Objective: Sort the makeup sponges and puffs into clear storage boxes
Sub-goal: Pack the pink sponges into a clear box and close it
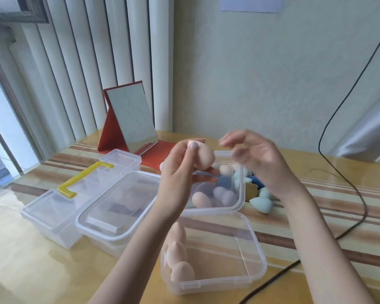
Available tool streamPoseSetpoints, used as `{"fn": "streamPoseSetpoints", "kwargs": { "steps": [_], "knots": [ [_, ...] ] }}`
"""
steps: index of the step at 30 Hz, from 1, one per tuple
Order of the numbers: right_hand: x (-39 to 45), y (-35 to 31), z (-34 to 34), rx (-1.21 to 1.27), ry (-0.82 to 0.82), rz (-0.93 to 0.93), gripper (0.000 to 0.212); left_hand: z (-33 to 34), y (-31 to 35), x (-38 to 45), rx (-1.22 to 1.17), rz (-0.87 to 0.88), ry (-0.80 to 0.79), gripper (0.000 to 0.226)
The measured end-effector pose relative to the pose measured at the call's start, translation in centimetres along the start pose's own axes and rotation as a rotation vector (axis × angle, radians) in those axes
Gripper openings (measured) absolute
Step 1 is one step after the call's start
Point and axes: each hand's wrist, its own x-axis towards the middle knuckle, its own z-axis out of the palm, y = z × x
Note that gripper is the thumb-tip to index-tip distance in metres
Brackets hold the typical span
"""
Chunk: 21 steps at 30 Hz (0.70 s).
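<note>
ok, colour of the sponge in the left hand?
Pale pink-beige sponge, pinched in the left hand; head view, the only one.

We hold our left hand (180, 172) up with fingers curled; our right hand (255, 159) floats beside it, fingers loose.

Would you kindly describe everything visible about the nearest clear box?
The nearest clear box is a lidless, rounded-corner rectangle of transparent plastic, upright on the striped table. Three pink egg-shaped sponges stand in a row along its left wall; the rest is bare. Its far rim meets a second box. Neither hand touches it.
</note>
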Motion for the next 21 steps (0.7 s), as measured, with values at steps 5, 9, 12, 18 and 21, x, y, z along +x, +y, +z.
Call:
{"fn": "streamPoseSetpoints", "kwargs": {
  "steps": [5,9,12,18,21],
  "knots": [
    [-0.3,5.4,-3.0,-0.153,0.133,0.203,0.021,-2.0,-1.3,0.0,0.161,0.207,0.262,0.03],
    [-0.8,8.5,-1.8,-0.184,-0.084,0.357,0.032,-2.2,-1.8,-0.1,0.209,0.253,0.232,0.034],
    [-0.7,8.6,-1.6,-0.066,-0.037,0.381,0.023,-1.9,-2.3,-0.3,0.22,0.247,0.171,0.034],
    [-1.4,9.0,-0.1,-0.057,-0.175,0.497,0.018,-1.4,-2.8,-1.0,0.289,0.269,0.125,0.037],
    [-2.0,9.7,1.0,-0.177,-0.278,0.53,0.029,-1.4,-2.8,-1.4,0.307,0.298,0.125,0.036]
  ]
}}
